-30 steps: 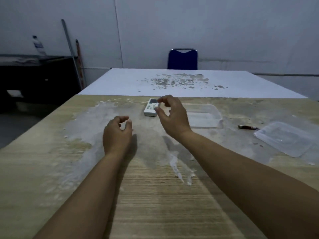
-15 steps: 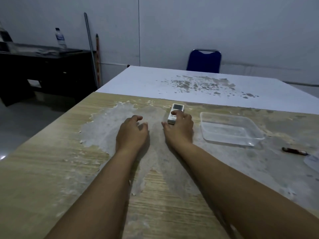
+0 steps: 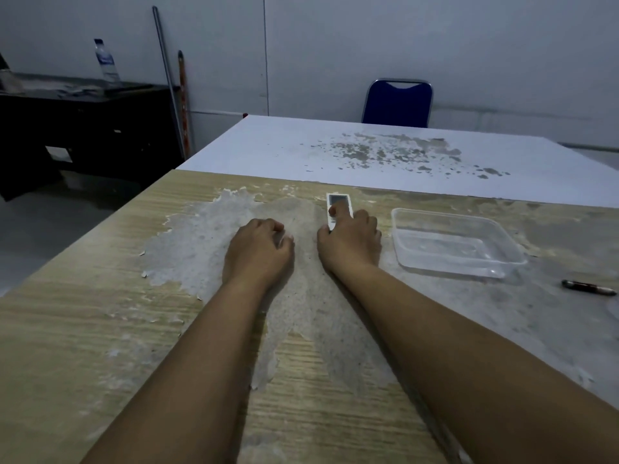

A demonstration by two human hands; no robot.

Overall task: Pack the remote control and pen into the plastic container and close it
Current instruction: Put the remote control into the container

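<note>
A plain, dim workroom or office. Bare white walls surround a worn table (image 3: 83, 329) with peeling veneer. A blue chair (image 3: 397, 102) and a dark cabinet (image 3: 83, 128) stand behind.

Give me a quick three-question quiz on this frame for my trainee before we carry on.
1. True or false: the remote control already lies inside the plastic container.
2. Which hand is on the remote control: A) left hand B) right hand C) both?
3. Fill in: the pen lies on the table, to the ____ of the plastic container.

Key:
1. False; it is on the table, left of the empty container.
2. B; its fingers rest on it, and the left hand lies curled on the table.
3. right.
</note>
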